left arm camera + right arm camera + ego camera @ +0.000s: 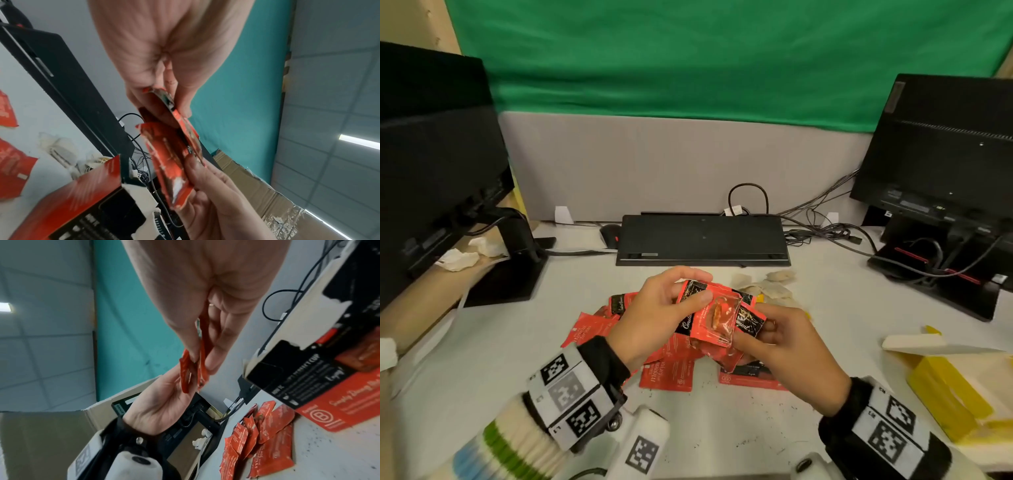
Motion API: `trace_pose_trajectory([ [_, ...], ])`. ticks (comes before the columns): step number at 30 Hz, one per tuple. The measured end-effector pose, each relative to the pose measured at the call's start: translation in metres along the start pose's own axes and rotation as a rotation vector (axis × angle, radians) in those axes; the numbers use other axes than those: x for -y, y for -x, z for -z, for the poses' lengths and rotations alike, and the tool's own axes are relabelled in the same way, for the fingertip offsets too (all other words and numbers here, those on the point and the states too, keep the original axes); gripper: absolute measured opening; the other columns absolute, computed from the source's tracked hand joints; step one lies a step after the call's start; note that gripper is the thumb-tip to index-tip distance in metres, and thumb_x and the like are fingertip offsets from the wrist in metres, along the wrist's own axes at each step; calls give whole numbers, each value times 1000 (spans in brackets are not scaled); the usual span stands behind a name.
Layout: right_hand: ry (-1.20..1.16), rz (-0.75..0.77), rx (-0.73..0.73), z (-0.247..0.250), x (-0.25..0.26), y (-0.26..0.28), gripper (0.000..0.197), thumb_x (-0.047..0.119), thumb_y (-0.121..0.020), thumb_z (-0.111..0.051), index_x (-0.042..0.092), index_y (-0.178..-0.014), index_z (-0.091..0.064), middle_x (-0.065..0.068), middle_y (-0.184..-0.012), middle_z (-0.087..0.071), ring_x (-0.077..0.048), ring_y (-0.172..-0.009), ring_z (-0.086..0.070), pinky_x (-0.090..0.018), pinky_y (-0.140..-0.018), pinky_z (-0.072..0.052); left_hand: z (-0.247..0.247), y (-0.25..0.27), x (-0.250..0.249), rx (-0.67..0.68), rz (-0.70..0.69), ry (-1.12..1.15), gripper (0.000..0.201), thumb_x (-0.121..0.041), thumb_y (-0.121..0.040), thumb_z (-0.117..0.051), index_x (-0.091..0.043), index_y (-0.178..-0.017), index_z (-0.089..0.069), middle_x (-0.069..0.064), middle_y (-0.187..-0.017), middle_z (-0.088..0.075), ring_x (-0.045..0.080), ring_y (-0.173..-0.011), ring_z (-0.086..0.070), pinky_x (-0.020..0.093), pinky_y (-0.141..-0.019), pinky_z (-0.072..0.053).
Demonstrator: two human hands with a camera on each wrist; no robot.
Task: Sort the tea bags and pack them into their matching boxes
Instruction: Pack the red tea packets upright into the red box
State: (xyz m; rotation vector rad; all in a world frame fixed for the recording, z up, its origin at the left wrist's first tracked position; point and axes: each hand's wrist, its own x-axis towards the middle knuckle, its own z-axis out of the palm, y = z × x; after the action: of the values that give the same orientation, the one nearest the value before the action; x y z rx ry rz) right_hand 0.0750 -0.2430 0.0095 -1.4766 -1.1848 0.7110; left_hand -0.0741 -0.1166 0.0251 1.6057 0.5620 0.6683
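Observation:
Both hands hold a small stack of red tea bag packets [717, 320] above the desk centre. My left hand [690, 289] pinches the stack's upper left edge between thumb and fingers; my right hand [755, 334] pinches its lower right corner. In the left wrist view the red packets [170, 162] run from the left hand [176, 112] down to the right hand [207, 186]. A loose pile of red packets [667, 366] lies beneath, with the red and black box [748, 377] under my right hand. Pale tea bags [770, 289] lie behind. The yellow box [945, 401] stands open at the right.
A black keyboard [702, 240] and a mouse [610, 234] lie behind the pile. Monitors stand at the left [438, 164] and right [941, 164], with cables [825, 226] between them. Crumpled paper [462, 257] sits by the left stand. Dark crumbs dot the desk [739, 431].

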Motion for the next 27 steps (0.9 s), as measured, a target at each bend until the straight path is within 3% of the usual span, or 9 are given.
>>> trace_pose_trajectory([
  [4, -135, -68, -81, 6, -3, -3, 21, 11, -83, -70, 15, -104, -70, 0, -93, -76, -21, -80, -74, -32, -67, -61, 3, -1, 8, -48, -9, 16, 37, -24, -72, -80, -30, -107, -67, -6, -118, -66, 20, -116, -61, 48, -89, -56],
  [8, -196, -76, -115, 12, -1, -4, 23, 12, -83, -70, 16, -107, -69, 1, -94, -76, -23, -82, -74, -32, -63, -61, 7, -4, 10, -72, 0, -30, 58, -42, -54, -90, -37, -106, -64, -1, -111, -71, 24, -111, -65, 52, -96, -51],
  [12, -148, -57, -132, 20, 2, -6, 25, 15, -81, -72, 17, -106, -70, -9, -86, -74, -27, -68, -72, -31, -58, -61, 13, -5, 1, -87, -21, -105, 49, -22, -68, -84, -19, -109, -58, 4, -92, -77, 20, -83, -74, 39, -77, -60],
  [15, -101, -48, -123, 22, 3, -7, 24, 15, -79, -74, 14, -103, -72, -17, -83, -72, -28, -61, -71, -30, -54, -59, 16, -4, -2, -93, -57, -98, 28, -18, -75, -78, -11, -96, -61, 6, -87, -77, 23, -77, -75, 31, -63, -58],
  [18, -60, -56, -41, 23, 2, -7, 21, 15, -79, -75, 5, -96, -72, -17, -73, -71, -24, -55, -67, -30, -53, -57, 18, -3, -5, -79, -122, -95, 10, -17, -85, -70, -14, -94, -72, 3, -91, -76, 19, -84, -74, 29, -72, -59],
  [21, -49, -47, 21, 23, 1, -7, 33, 17, -78, -75, -12, -88, -62, -14, -61, -68, -22, -50, -63, -28, -51, -53, 12, -1, -6, 21, -147, -129, 12, -16, -88, -66, -13, -96, -74, 3, -93, -75, 17, -89, -72, 26, -77, -58],
  [24, -44, -9, 43, 18, 3, -5, 41, 23, -75, -75, -11, -93, -61, -23, -65, -66, -24, -51, -64, -29, -52, -53, 5, 0, -2, 47, -156, -165, 9, -18, -87, -68, -14, -92, -73, 4, -92, -72, 17, -89, -70, 29, -77, -59],
  [27, -54, -4, 43, 13, 5, -2, 40, 27, -72, -76, -7, -80, -57, -21, -58, -64, -23, -46, -60, -29, -48, -50, 1, -1, 2, 9, -172, -154, 6, -18, -83, -73, -17, -88, -70, 1, -98, -69, 18, -96, -66, 35, -82, -58],
])
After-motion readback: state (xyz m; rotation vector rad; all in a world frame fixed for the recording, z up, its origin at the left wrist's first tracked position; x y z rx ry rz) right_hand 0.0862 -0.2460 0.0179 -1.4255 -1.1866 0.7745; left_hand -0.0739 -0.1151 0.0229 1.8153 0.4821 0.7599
